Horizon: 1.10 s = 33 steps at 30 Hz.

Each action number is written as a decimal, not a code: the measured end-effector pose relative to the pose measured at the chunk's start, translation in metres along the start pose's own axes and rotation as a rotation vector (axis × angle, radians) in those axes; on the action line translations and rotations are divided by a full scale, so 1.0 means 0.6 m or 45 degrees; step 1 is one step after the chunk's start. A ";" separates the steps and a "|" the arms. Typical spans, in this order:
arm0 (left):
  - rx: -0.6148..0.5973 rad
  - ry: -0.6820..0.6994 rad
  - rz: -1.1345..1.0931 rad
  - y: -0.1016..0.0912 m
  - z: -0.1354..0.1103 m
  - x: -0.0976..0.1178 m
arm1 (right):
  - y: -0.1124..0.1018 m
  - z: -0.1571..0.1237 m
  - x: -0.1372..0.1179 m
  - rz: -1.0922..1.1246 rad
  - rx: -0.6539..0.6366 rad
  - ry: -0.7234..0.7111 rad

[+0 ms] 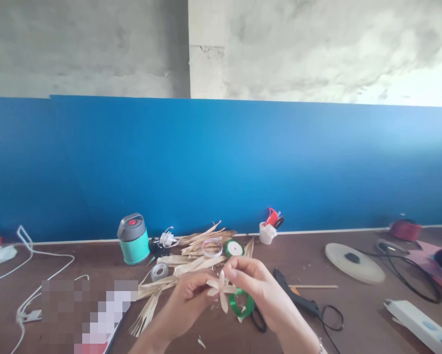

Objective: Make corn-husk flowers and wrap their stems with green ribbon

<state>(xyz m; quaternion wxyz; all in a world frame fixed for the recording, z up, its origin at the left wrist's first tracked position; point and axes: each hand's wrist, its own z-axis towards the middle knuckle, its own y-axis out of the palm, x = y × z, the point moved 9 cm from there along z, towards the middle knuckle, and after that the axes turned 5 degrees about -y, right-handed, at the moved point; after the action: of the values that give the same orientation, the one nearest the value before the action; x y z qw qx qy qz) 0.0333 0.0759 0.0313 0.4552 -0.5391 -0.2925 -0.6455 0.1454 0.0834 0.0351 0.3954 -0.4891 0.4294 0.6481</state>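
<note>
- Left hand (191, 293) is pinching the husk flower (222, 289) from its left.
- Right hand (256, 284) is pinching its upper petal.
- Longest petal is pointing toward tabletop's (176, 341) near edge.

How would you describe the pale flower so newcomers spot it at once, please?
Below the blue partition runs a brown table. Over its near middle, the flower shows between the left hand and right hand. Its petals spread like a star, unlike the long dry strips behind.

Left hand (188, 299) and right hand (255, 281) pinch close together, both angled inward.
</note>
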 end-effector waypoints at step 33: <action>0.435 -0.361 -0.931 -0.040 0.010 -0.070 | -0.029 0.026 0.033 -0.237 0.290 -0.017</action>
<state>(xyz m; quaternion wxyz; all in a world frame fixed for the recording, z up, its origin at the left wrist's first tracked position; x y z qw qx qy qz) 0.0144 0.1023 -0.0049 0.2344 -0.4000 -0.6269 -0.6261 0.1530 0.1052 0.0155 0.5095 -0.4744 0.4506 0.5589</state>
